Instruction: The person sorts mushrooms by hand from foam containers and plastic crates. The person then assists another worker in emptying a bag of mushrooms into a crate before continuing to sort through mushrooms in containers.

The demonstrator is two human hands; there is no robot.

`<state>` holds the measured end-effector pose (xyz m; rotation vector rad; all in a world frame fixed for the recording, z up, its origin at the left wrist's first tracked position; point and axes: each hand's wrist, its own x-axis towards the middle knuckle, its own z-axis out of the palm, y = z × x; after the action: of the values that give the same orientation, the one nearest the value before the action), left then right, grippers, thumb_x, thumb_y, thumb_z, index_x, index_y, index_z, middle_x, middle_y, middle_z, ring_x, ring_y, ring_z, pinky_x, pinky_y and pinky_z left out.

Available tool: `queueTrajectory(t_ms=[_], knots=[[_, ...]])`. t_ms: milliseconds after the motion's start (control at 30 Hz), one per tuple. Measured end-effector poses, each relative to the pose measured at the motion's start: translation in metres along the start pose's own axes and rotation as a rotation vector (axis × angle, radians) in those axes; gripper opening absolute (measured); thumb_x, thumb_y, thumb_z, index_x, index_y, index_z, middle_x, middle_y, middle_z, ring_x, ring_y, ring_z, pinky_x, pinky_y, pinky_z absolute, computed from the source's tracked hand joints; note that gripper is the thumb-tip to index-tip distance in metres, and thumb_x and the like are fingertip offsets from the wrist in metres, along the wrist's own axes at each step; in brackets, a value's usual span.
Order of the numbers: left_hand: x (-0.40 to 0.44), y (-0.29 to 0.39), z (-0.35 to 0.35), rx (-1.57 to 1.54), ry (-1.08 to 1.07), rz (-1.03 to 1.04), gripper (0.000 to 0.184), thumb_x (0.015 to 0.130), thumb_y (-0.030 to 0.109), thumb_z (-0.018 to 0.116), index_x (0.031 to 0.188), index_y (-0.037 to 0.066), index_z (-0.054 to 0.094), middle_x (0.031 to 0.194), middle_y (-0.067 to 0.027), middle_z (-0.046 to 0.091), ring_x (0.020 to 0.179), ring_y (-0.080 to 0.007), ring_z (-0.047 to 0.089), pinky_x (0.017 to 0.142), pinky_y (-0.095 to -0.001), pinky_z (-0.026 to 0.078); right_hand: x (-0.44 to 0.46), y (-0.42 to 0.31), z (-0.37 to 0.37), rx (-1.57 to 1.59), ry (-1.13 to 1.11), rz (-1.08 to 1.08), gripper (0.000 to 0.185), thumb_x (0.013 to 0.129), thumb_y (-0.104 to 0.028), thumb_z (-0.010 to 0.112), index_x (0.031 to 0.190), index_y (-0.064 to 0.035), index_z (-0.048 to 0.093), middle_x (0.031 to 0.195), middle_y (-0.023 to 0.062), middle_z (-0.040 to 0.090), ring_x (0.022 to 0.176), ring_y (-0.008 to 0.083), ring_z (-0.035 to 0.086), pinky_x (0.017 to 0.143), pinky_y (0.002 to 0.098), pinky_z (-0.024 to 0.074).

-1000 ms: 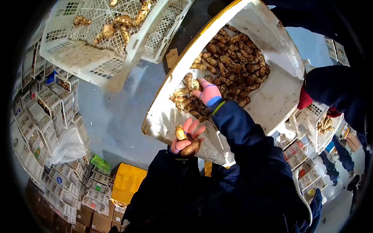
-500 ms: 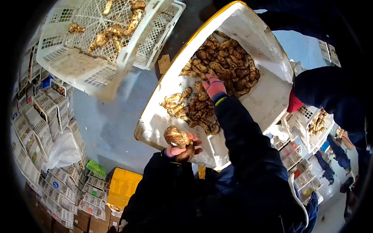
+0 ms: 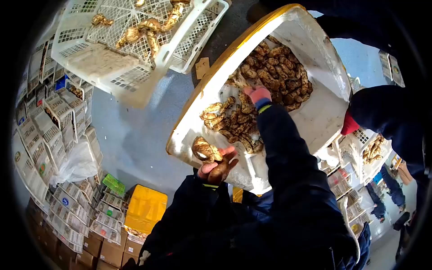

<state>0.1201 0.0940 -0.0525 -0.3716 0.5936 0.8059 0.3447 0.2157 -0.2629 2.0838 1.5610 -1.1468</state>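
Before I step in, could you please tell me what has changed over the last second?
The left hand now also holds a bulky mushroom, apparently the one the right hand held earlier. The right hand has moved slightly rightward and away over the white box; blur hides whether it grips another. The plastic crate and its mushrooms look unchanged.
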Motion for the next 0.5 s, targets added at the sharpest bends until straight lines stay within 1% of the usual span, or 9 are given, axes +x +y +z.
queueTrajectory(t_ms=[33,100,167,200,233,333,367,433,500], knots=[[0.002,-0.004,-0.003,-0.027,0.012,0.021,0.057,0.064,0.021,0.062,0.117,0.012,0.044,0.130,-0.0071,0.036,0.120,-0.0236,0.033,0.101,-0.0405,0.022,-0.018,0.007,-0.011,0.210,-0.120,-0.051,0.039,0.081,-0.033,0.050,0.110,-0.0077,0.053,0.105,0.0117,0.056,0.084,0.0251,0.056,0.074,0.0344,0.0445],[0.011,-0.001,0.005,0.039,-0.013,-0.006,0.043,0.071,0.022,0.060,0.112,0.013,0.050,0.137,-0.0131,0.022,0.125,-0.0278,0.023,0.103,-0.0442,0.019,-0.073,0.017,-0.029,0.865,-0.248,0.017,0.031,0.081,-0.026,0.050,0.103,-0.0048,0.054,0.096,0.0091,0.057,0.079,0.0201,0.054,0.070,0.0310,0.0432],[0.025,-0.010,0.006,-0.130,-0.210,-0.040,0.065,0.073,0.017,0.057,0.130,0.007,0.028,0.139,-0.0121,0.016,0.128,-0.0281,0.017,0.104,-0.0423,0.016,-0.145,-0.001,-0.065,1.370,-0.280,0.089,0.023,0.081,-0.019,0.051,0.096,-0.0019,0.056,0.087,0.0065,0.057,0.073,0.0151,0.053,0.066,0.0276,0.0419],[0.029,-0.018,0.005,-0.032,-0.075,-0.043,0.074,0.071,0.016,0.058,0.133,0.004,0.018,0.140,-0.0118,0.015,0.129,-0.0258,0.015,0.104,-0.0394,0.016,-0.180,-0.017,-0.083,1.515,-0.293,0.103,0.020,0.082,-0.015,0.051,0.093,-0.0005,0.057,0.082,0.0052,0.058,0.070,0.0126,0.052,0.064,0.0259,0.0412],[0.032,-0.015,0.019,0.103,-0.134,-0.060,0.072,0.071,0.017,0.058,0.132,0.003,0.022,0.138,-0.0114,0.022,0.127,-0.0238,0.021,0.103,-0.0361,0.018,-0.213,-0.030,-0.099,1.571,-0.300,0.100,0.016,0.082,-0.012,0.051,0.089,0.0010,0.057,0.078,0.0039,0.058,0.067,0.0101,0.051,0.062,0.0242,0.0406],[0.033,-0.010,0.048,0.611,-0.217,-0.092,0.076,0.064,0.031,0.068,0.125,0.002,0.035,0.129,-0.0130,0.036,0.119,-0.0231,0.035,0.099,-0.0349,0.026,-0.265,-0.029,-0.097,1.204,-0.188,-0.132,0.014,0.080,-0.013,0.054,0.085,0.0010,0.056,0.074,0.0058,0.055,0.065,0.0121,0.050,0.060,0.0258,0.0387],[0.033,-0.011,0.072,0.523,-0.294,0.034,0.079,0.061,0.034,0.070,0.124,0.001,0.036,0.128,-0.0136,0.036,0.119,-0.0235,0.035,0.098,-0.0357,0.027,-0.269,-0.036,-0.100,1.147,-0.123,-0.190,0.016,0.080,-0.014,0.056,0.084,0.0016,0.056,0.073,0.0064,0.055,0.066,0.0126,0.050,0.060,0.0262,0.0387],[0.025,-0.007,0.083,0.353,-0.484,0.136,0.065,0.073,0.017,0.063,0.127,0.003,0.032,0.127,-0.0079,0.038,0.117,-0.0182,0.036,0.098,-0.0308,0.027,-0.276,-0.050,-0.111,1.139,-0.045,-0.328,0.022,0.079,-0.018,0.057,0.090,0.0014,0.055,0.078,0.0072,0.054,0.072,0.0139,0.050,0.065,0.0277,0.0396],[0.020,0.016,0.090,0.617,-0.436,0.133,0.069,0.068,0.022,0.068,0.124,0.002,0.035,0.125,-0.0086,0.039,0.116,-0.0189,0.036,0.098,-0.0315,0.027,-0.277,-0.052,-0.118,1.158,-0.118,-0.411,0.029,0.080,-0.018,0.056,0.101,0.0018,0.052,0.085,0.0079,0.055,0.079,0.0152,0.050,0.071,0.0288,0.0401]])
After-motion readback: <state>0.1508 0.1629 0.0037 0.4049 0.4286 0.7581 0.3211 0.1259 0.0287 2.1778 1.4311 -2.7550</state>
